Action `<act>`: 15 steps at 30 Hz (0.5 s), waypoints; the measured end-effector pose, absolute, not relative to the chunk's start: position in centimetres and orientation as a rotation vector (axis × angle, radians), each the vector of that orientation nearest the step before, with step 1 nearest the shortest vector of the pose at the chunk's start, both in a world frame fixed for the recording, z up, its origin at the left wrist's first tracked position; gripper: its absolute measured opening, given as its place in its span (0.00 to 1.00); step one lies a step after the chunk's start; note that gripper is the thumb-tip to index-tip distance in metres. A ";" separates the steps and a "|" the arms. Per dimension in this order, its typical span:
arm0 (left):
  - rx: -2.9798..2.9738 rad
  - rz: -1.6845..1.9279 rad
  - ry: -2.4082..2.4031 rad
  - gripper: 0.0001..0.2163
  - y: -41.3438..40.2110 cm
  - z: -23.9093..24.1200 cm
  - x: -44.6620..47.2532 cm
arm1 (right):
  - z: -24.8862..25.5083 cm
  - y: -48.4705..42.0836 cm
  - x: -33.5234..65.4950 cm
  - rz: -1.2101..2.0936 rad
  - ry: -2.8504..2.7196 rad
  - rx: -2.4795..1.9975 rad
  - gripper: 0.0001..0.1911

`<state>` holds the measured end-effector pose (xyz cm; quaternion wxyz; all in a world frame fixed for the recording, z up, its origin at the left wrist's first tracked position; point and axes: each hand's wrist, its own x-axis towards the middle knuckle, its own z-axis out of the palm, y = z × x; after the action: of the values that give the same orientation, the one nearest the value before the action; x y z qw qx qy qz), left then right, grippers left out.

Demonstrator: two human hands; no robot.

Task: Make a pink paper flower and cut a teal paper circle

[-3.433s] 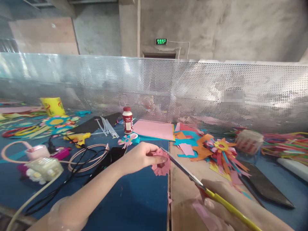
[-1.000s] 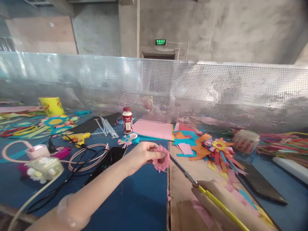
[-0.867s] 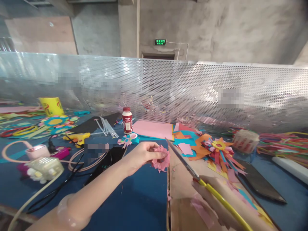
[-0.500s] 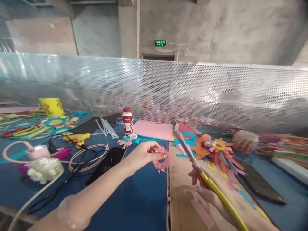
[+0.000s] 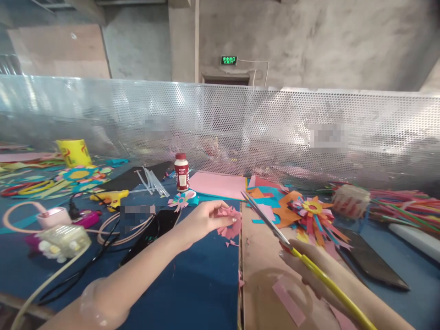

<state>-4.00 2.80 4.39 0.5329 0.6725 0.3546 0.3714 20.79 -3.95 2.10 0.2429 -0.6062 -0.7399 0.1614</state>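
Observation:
My left hand (image 5: pixel 202 220) pinches a small pink fringed paper flower (image 5: pixel 231 222) above the blue table top (image 5: pixel 192 284). My right hand (image 5: pixel 311 270) grips yellow-handled scissors (image 5: pixel 275 231), whose blades point up and left, their tip a little to the right of the pink flower and apart from it. Small pink paper scraps (image 5: pixel 231 244) lie on the blue surface under the flower. A brown board (image 5: pixel 261 270) lies below my right hand.
A finished multicoloured paper flower (image 5: pixel 312 213) lies on paper offcuts to the right, beside a dark phone (image 5: pixel 371 263). Pink sheets (image 5: pixel 220 184), a small bottle (image 5: pixel 182 172), a glue gun (image 5: pixel 110 197), cables and a perforated metal screen (image 5: pixel 220 128) are at the back.
The scissors have drawn back from the pink flower and swung up and right. Small pink scraps now lie on the blue surface. My left hand has kept hold of the flower.

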 end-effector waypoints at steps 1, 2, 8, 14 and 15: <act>1.609 0.877 0.840 0.07 2.9 4.2 -4.0 | 2.3 -3.9 20.8 0.479 -2.066 -1.653 0.21; 1.615 0.863 0.838 0.07 2.9 4.0 -4.0 | 2.5 -3.8 20.9 0.519 -2.106 -1.652 0.21; 1.643 0.795 0.837 0.08 2.9 3.9 -4.2 | 2.7 -3.6 21.1 0.641 -2.211 -1.701 0.20; 1.622 0.813 0.887 0.08 2.7 4.3 -4.2 | 1.8 -3.4 21.4 0.579 -2.255 -1.717 0.19; 1.623 0.818 0.884 0.08 2.8 4.1 -4.2 | 1.7 -3.4 21.4 0.555 -2.257 -1.724 0.18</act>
<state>-4.17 2.79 4.11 0.5314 0.6803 0.3705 0.3428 21.38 -3.43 1.68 0.1237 -0.5912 -0.7739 0.1904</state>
